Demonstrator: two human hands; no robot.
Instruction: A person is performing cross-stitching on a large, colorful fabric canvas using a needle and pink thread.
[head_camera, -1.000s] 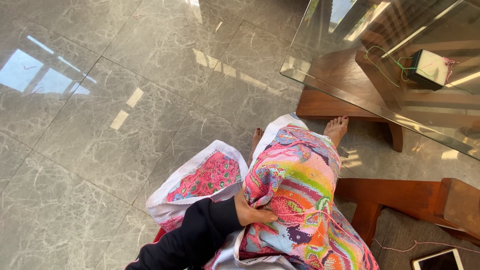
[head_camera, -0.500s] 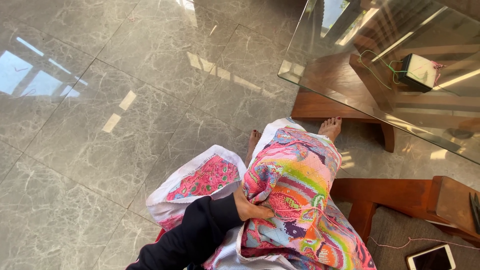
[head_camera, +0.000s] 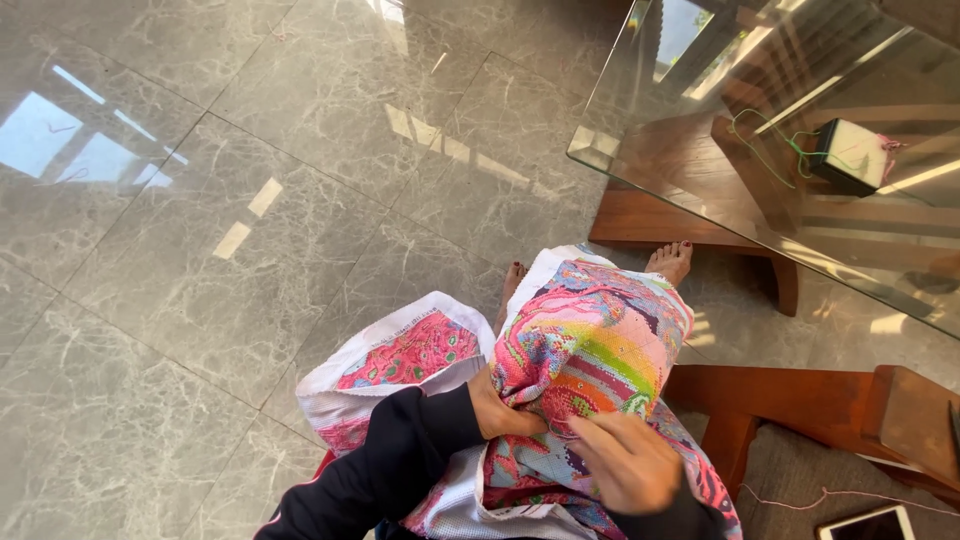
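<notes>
A: Head view: the left hand (head_camera: 505, 408), in a black sleeve, is tucked under a fold of the colourful cross-stitch cloth with white border (head_camera: 580, 350) and closed on it. The right hand (head_camera: 625, 462) is on top, fingers pinched together on the cloth, prob. on a needle, but it is too small to see.

B: Where is the cloth exactly?

A: On the person's lap, draped over the knees, one corner hanging to the left above the grey marble floor (head_camera: 250, 200). Bare feet show beyond it, near the glass-top desk with wooden frame (head_camera: 700, 170).

B: How to do this stitch well, in your opinion?

A: I think: keep the fold tight w/ the left hand so the weave stays flat, and guide the point w/ the right hand slowly, approx. straight through the hole. Loose cloth could make a crooked stitch.

B: And the look of the cloth?

A: Dense small stitches in pink, green, yellow, blue; white unstitched edge; soft, it bends easily.
</notes>
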